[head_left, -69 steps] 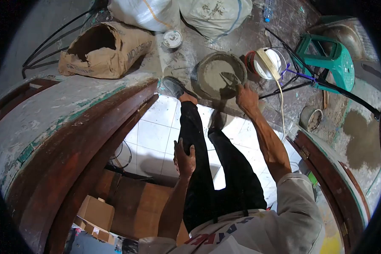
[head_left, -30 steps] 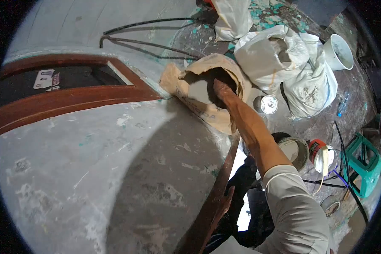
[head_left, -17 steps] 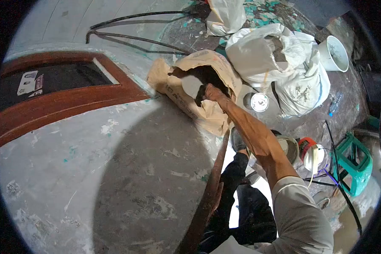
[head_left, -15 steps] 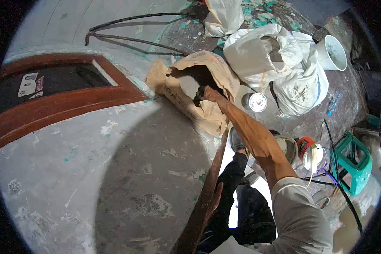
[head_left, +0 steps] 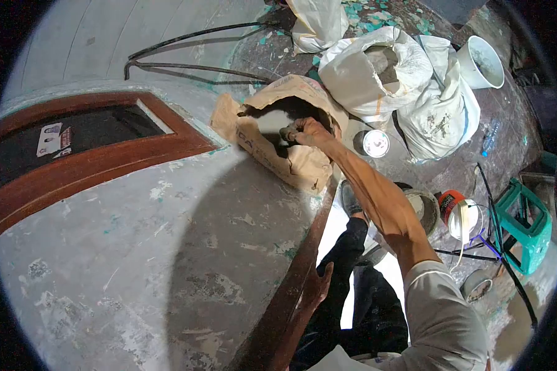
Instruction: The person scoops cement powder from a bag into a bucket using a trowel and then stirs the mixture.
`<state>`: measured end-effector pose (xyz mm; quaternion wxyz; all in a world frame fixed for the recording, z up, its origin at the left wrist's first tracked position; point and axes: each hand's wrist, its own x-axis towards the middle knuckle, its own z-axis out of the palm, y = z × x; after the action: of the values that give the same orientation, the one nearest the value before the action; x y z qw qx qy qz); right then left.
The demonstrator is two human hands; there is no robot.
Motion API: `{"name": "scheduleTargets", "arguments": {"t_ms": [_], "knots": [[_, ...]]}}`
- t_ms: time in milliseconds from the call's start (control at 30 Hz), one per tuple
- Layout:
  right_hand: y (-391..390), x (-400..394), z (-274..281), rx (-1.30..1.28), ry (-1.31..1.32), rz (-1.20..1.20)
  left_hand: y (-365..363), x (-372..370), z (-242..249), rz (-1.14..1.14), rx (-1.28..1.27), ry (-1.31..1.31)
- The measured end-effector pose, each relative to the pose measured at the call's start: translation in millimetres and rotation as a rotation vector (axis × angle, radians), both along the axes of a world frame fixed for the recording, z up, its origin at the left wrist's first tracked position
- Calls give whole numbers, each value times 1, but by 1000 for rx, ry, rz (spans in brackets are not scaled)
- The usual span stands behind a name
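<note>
A torn brown paper sack (head_left: 306, 166) with printed letters lies with its mouth open, pale grey powder (head_left: 277, 123) inside. My right hand (head_left: 310, 133) reaches into that mouth, fingers curled round a small greyish thing (head_left: 287, 132) that I cannot identify. Down by my dark trousers, my left hand (head_left: 319, 285) is beside the brown wooden edge (head_left: 312, 247); its fingers are mostly hidden, so its grip does not show. Close to the sack stands a small round tub with a white top (head_left: 375, 143).
White woven sacks (head_left: 377, 74) stand beyond the paper sack, one holding grey material. A white bucket (head_left: 481, 62), a red-and-white pail (head_left: 458, 213), a green stool (head_left: 523, 229) and a dark rod (head_left: 507, 253) are rightward. A brown window frame (head_left: 105, 157) is left.
My right hand has risen slightly within the sack's mouth, and the greyish thing in it shows more plainly. My left hand has come further into view. The camera view has shifted slightly.
</note>
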<state>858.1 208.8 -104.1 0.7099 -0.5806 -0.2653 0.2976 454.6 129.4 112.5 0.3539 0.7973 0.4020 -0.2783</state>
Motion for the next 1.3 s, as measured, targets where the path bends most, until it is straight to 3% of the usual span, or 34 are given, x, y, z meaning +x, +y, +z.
{"name": "scheduleTargets", "arguments": {"t_ms": [67,100,167,267,367,533,600,767,833,1300], "knots": [[-7,0,26,-28,5,-2,-3,0,3,32,-44,22],[-21,-1,79,-173,33,-79,-4,-1,3,34,-53,10],[-28,4,102,-343,143,-72,-5,-2,4,34,-65,-3],[-33,10,105,-478,27,-87,-7,-7,4,33,-78,71],[-51,16,128,-563,70,-23,-9,-12,3,-43,-26,93],[-70,17,156,-524,48,-115,-17,-32,-9,-99,10,40],[-78,22,161,-458,152,-75,-21,-38,-11,-113,24,8],[-93,24,179,-490,61,-105,-27,-43,-11,-126,32,-1],[-102,25,190,-504,166,-54,-30,-45,-9,-126,38,-3],[-183,-9,271,-397,238,-33,-43,-69,-12,-172,73,-52]]}}
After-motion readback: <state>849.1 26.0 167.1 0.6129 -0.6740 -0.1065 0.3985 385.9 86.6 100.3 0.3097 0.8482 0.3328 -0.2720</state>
